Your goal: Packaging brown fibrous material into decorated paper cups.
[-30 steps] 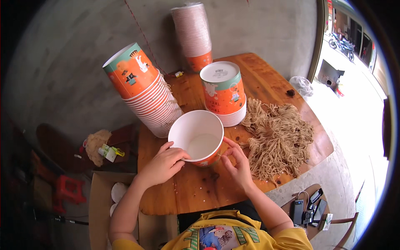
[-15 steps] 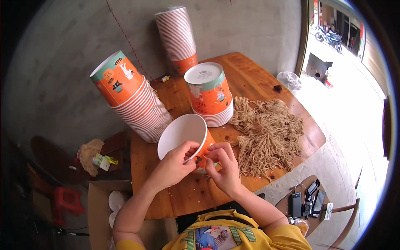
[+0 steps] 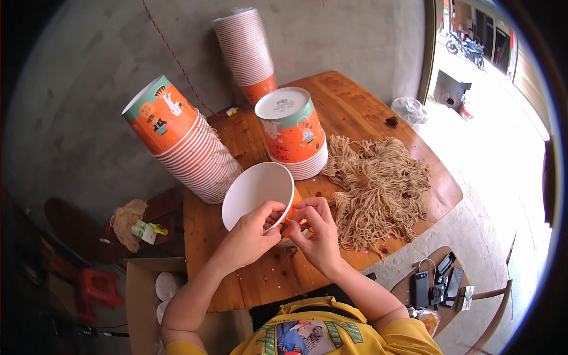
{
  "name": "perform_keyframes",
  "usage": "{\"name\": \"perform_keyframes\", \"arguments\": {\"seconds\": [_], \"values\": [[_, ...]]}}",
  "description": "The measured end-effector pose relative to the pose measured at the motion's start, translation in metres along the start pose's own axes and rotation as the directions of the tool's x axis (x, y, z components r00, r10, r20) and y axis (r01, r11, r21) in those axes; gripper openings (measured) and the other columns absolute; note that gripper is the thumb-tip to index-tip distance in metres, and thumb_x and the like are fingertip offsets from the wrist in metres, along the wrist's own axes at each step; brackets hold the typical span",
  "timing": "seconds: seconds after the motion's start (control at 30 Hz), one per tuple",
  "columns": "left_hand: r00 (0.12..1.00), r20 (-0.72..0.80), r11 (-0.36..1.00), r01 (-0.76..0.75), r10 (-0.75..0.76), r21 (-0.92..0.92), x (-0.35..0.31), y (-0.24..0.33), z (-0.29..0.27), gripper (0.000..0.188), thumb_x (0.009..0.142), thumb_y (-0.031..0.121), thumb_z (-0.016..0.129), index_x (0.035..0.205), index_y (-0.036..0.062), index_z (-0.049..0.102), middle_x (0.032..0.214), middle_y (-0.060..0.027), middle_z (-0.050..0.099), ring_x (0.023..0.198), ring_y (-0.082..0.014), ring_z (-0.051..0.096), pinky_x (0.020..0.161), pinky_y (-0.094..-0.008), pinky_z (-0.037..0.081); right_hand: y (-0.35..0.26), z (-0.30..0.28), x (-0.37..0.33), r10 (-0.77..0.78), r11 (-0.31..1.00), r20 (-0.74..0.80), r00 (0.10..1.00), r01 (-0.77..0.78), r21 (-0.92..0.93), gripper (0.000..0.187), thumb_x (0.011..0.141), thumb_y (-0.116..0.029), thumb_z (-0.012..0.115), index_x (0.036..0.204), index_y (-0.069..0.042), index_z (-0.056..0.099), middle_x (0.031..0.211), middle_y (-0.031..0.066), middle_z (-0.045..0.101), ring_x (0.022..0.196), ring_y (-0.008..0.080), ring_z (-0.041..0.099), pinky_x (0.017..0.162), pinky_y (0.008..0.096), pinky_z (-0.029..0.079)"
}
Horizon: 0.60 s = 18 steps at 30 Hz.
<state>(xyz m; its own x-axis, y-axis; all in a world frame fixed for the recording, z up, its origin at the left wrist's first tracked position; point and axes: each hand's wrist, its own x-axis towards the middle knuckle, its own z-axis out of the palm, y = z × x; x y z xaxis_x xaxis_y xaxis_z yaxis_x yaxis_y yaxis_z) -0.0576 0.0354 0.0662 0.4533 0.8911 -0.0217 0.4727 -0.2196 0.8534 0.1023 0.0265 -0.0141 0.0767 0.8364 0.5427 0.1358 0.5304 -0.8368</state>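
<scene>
A paper bucket (image 3: 251,192), white inside and orange outside, lies tilted on the wooden table with its mouth toward the left. My left hand (image 3: 254,234) grips its rim, fingertips inside the mouth and thumb on the outer wall. Close beside it, my right hand (image 3: 313,231) has thumb and forefinger pinched at the bucket's orange side; whatever is between them is too small to make out. To the right lies a heap of tan string (image 3: 381,192). Behind the bucket stands a short stack of upside-down orange buckets (image 3: 293,133).
A tall leaning stack of nested buckets (image 3: 183,139) is at the left, and another wrapped stack (image 3: 245,50) stands against the wall. Below the table's left edge sits a cardboard box (image 3: 142,296). A stool (image 3: 435,278) at the lower right carries phones and small devices.
The view has shifted slightly. My right hand's fingers have shifted a little at the bucket's side, while my left hand keeps its hold on the rim.
</scene>
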Motion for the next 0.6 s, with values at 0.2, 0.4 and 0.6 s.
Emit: {"name": "perform_keyframes", "arguments": {"seconds": [0.2,0.4,0.6], "values": [[1.0,-0.014,0.999,-0.027,0.028,0.033,0.002,-0.001,0.004,0.033,0.086,-0.005,0.056,0.119,0.0,0.05,0.106,-0.0132,0.066,0.096,-0.0188,0.065,0.084,-0.0324,0.053,0.003,-0.001,0.002,0.013,1.0,0.008,1.0,-0.013,-0.006,0.012,0.082,-0.002,0.068,0.09,-0.001,0.059,0.106,0.0105,0.053,0.072,0.016,0.063,0.056,0.0277,0.053],[0.997,0.023,0.995,-0.08,0.079,0.056,0.005,-0.007,0.005,0.029,0.091,0.0,0.055,0.119,0.0007,0.051,0.104,-0.0115,0.066,0.093,-0.0166,0.064,0.082,-0.0318,0.052,0.005,-0.006,0.002,0.027,0.999,-0.001,1.0,-0.027,-0.039,0.011,0.083,-0.003,0.068,0.089,-0.001,0.059,0.104,0.0105,0.054,0.076,0.0188,0.063,0.06,0.0294,0.054],[0.997,0.065,0.996,0.056,-0.051,-0.074,0.017,-0.02,0.006,0.019,0.1,0.014,0.051,0.111,0.0003,0.056,0.095,-0.0058,0.064,0.086,-0.0114,0.06,0.079,-0.0287,0.05,0.003,-0.011,-0.001,0.101,0.994,0.044,0.994,-0.099,-0.051,0.01,0.083,-0.004,0.068,0.088,-0.001,0.059,0.104,0.0097,0.054,0.085,0.0195,0.059,0.065,0.0286,0.054]]}}
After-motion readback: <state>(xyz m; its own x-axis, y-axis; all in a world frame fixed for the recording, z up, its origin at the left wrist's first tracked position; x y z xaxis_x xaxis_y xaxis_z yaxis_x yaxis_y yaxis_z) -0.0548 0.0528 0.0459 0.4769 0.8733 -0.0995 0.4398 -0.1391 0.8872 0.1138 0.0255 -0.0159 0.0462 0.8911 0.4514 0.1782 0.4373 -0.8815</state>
